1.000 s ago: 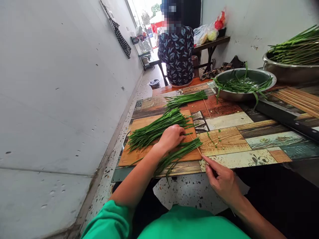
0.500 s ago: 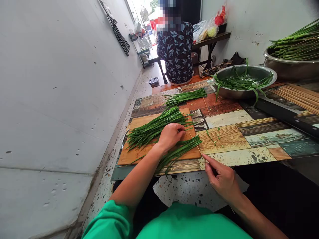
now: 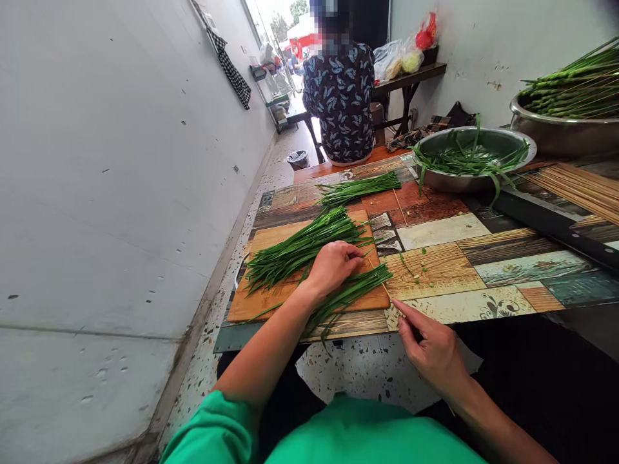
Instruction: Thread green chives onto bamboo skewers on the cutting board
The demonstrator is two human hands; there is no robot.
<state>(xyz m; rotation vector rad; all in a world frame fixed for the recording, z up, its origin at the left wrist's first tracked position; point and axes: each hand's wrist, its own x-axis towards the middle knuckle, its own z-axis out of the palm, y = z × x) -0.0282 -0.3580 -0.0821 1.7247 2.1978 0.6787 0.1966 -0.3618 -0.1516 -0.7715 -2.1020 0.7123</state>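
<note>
Probably light and stiff, the bamboo skewer suited end-gripping; the right hand pinched it there, while the left hand's fingers curled beside garlic chives, hold unclear.

Your strongest light pours through the doorway beyond the far edge of the table, blown out almost to white. Indoors you get soft, pale light with faint shadows; glints catch the metal bowl by the table's far edge, while the space under its near edge, rightward, sinks to black. Your left hand and right hand look reasonably sharp. Your wide lens stretches the wall past the table's left edge.
</note>
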